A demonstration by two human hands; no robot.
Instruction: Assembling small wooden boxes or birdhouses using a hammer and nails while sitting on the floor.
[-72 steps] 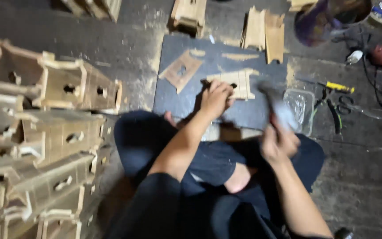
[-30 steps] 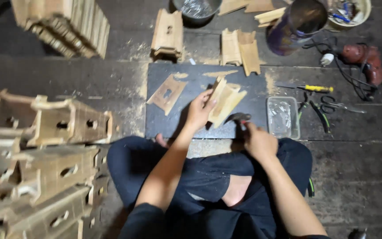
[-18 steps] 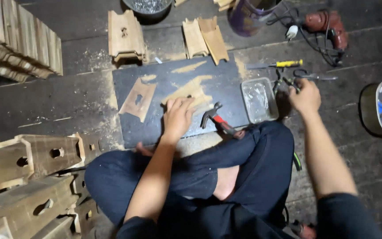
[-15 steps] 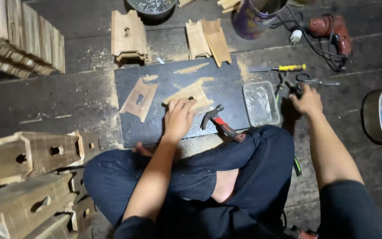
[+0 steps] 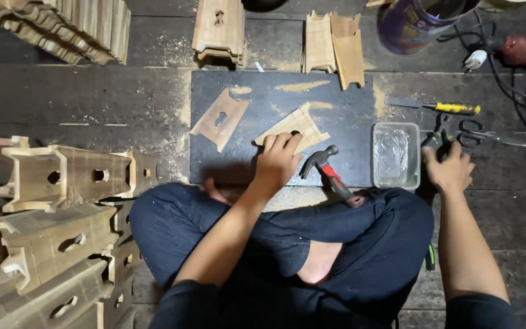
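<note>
Centrally, on the dark work board (image 5: pixel 281 97): a pale wooden panel (image 5: pixel 292 127), lying flat, pinned at its near edge under the fingertips of the left hand (image 5: pixel 278 159), pressing down rather than gripping. Just right of that hand, a claw hammer (image 5: pixel 330 173), red-handled, resting loose against the knee. Further right, the right hand (image 5: pixel 450 167), curled around dark-handled pliers (image 5: pixel 436 141) beside a clear plastic tray (image 5: pixel 396 155). Beyond, scissors (image 5: pixel 479 131), a yellow-handled chisel (image 5: pixel 436 106). Leftward, another cut-out panel (image 5: pixel 220 119); stacked wooden boxes (image 5: pixel 50 219) along the floor.
</note>
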